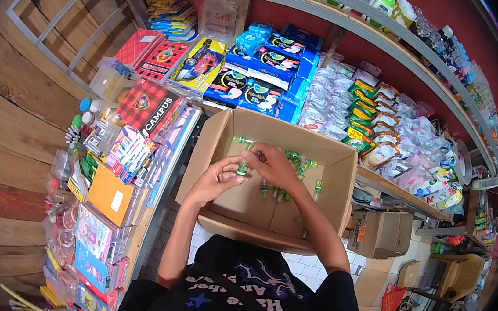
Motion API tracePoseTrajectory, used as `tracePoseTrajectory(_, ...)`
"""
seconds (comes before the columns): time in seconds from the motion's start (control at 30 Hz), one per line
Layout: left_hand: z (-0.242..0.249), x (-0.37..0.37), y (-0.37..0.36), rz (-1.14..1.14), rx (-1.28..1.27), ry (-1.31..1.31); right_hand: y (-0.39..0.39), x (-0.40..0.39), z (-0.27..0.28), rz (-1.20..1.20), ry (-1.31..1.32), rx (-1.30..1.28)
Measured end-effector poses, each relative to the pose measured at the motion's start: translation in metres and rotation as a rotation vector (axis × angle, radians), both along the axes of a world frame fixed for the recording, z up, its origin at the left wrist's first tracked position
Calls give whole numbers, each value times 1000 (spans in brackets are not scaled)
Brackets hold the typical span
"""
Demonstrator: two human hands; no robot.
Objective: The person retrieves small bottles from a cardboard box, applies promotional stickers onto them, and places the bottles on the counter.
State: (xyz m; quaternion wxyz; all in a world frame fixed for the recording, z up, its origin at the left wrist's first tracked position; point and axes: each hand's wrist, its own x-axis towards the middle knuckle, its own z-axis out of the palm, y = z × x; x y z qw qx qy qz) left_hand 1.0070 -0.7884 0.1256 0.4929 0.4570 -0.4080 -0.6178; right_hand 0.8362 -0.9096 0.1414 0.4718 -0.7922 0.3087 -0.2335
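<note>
An open cardboard box (218,152) stands in front of me, and both hands are inside its opening. My left hand (216,181) holds a small clear bottle with a green label (242,168) between thumb and fingers. My right hand (273,166) is closed in a pinch at the bottle's upper end; its fingertips partly hide that end. Below my hands, several similar small green bottles (317,190) lie scattered over the box floor, mostly toward the right. Another one (242,140) lies near the far left wall.
Notebooks (150,104) and stationery fill the left shelf. Blue sanitary pad packs (265,65) and pouches (360,119) line the shelf behind the box. An overhead shelf (315,3) carries bottles. A smaller carton (384,232) and a chair (459,275) stand to the right.
</note>
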Motion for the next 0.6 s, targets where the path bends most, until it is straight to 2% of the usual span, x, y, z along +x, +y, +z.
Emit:
tracePoseTrajectory(0.07, 6, 0, -1, 0, -3, 30, -5, -1, -16, -26, -90, 32)
tracePoseTrajectory(0.17, 7, 0, -2, 7, -26, -5, -15, -3, -31, -119, -66, 161)
tracePoseTrajectory(0.27, 5, 1, -1, 16, -2, 8, -29, -18, -96, 42, 353, -99)
tracePoseTrajectory(0.37, 3, 1, -2, 20, 19, 35, -22, -22, -131, 190, 558, -198)
tracePoseTrajectory(0.47, 4, 1, -2, 23, 27, 32, -8, -23, -137, 351, 722, -329)
tracePoseTrajectory(0.6, 3, 1, -1, 25, 37, 25, 11, -17, -125, 408, 889, -454)
